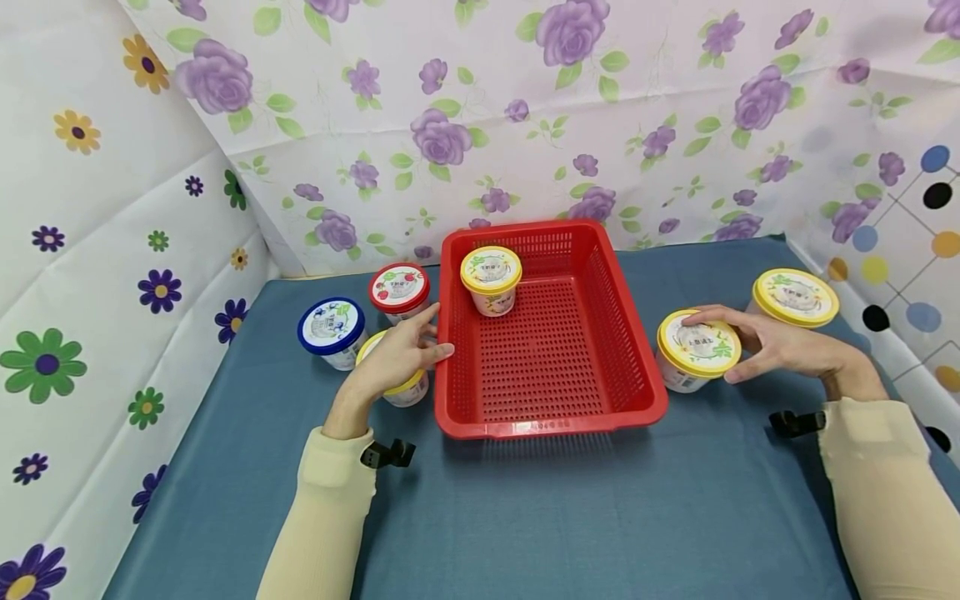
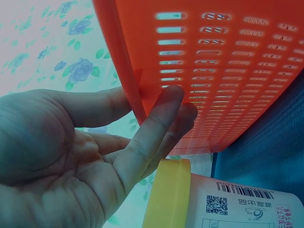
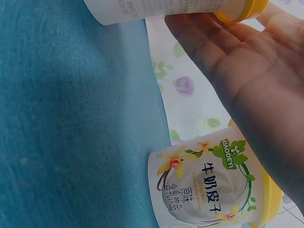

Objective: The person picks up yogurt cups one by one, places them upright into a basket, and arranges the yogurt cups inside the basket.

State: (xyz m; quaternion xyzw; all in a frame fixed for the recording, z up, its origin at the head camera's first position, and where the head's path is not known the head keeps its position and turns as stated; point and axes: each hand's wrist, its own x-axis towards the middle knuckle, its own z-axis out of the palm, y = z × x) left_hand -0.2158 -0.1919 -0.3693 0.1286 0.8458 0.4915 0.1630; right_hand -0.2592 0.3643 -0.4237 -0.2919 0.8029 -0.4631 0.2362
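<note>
My left hand (image 1: 397, 354) is at the left side of the red plastic basket (image 1: 652, 408), its thumb over the rim and other fingers along the slotted outer wall, pinching it. Just beneath that hand stands a yellow-lidted tub (image 1: 408, 393), partly covered by it. Inside the basket, near the back left corner, is another yellow-lidded tub (image 1: 491, 279). On the right, my right hand (image 1: 780, 346) holds a yellow-lidded tub (image 1: 697, 346) by its lid and side, close to the basket. A second tub (image 3: 209, 178) with a yellow lid stands behind that hand.
Left of the basket are a blue-lidded tub (image 1: 332, 329) and a red-lidded tub (image 1: 399, 290). A blue cloth (image 1: 555, 517) covers the table. Flowered sheets (image 1: 480, 108) hang behind and at the sides.
</note>
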